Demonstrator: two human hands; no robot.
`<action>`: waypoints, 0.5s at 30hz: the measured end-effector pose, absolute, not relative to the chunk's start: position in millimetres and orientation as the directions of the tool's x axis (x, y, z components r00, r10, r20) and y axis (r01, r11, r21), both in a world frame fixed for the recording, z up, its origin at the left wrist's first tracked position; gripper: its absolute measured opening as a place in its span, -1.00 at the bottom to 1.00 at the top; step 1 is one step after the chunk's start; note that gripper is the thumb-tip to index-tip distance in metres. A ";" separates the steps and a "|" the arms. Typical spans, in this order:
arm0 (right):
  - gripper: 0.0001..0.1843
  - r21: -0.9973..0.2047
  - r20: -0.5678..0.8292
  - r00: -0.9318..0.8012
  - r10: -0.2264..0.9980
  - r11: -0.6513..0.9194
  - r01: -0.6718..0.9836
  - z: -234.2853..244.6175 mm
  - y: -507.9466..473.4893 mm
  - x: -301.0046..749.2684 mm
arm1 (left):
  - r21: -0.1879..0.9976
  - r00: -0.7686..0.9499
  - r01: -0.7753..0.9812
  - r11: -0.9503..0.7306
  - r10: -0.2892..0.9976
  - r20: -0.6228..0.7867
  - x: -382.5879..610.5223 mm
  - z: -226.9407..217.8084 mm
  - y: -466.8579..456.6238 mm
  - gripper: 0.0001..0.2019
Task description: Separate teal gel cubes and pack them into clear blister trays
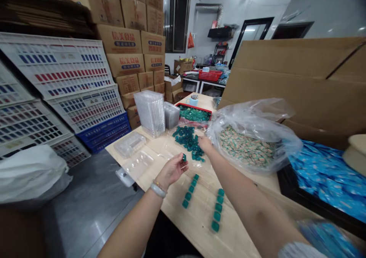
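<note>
Head view, centre: left hand (171, 171) pinches a teal piece (184, 157), right hand (205, 143), grip unclear, sits at the loose pile (188, 139), which a careless sweep might scatter.

Wood table (200, 227) w/ green sweets (190, 139), clear trays (130, 143), bag (251, 143), red tray (194, 107).

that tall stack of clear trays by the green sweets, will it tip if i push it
Probably light: the stack of clear trays looks like thin, empty plastic. It stands taller than wide, so a push near the top may tip it; low down it would likely slide on the smooth table.
</note>
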State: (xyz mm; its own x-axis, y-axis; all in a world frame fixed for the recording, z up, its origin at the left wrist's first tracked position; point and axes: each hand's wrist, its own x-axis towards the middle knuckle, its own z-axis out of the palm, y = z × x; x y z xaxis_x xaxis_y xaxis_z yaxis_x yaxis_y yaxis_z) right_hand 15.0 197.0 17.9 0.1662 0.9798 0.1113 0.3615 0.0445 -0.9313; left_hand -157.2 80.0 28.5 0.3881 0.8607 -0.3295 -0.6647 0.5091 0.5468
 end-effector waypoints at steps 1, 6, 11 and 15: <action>-0.68 -0.930 0.092 0.152 0.984 0.030 0.368 21.2 195.8 17.7 | 0.546 0.385 -0.658 0.519 0.855 -0.349 -156.8 29.0 80.0 -0.91; -0.77 -0.922 0.046 -0.015 0.999 0.048 0.383 43.3 153.6 10.6 | 0.601 0.331 -0.621 0.504 0.863 -0.382 -151.7 39.2 73.7 -0.88; -0.77 -0.880 0.264 -0.281 0.923 0.350 0.321 40.8 65.1 3.9 | 0.660 0.374 -0.539 0.524 0.851 -0.369 -139.7 41.8 48.6 -0.94; -0.85 -0.778 0.410 -0.188 0.893 0.450 0.439 26.4 15.4 18.9 | 0.700 0.514 -0.425 0.574 0.790 -0.335 -126.5 31.5 25.5 -0.84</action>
State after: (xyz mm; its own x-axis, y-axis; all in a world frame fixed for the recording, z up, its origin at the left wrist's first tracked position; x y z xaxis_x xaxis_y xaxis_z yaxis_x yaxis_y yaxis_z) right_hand 18.9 15.4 26.4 -0.1879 0.8925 0.4100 0.4393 0.4497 -0.7777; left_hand -126.5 25.5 31.5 0.5140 0.7896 -0.3352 -0.4250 0.5739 0.7000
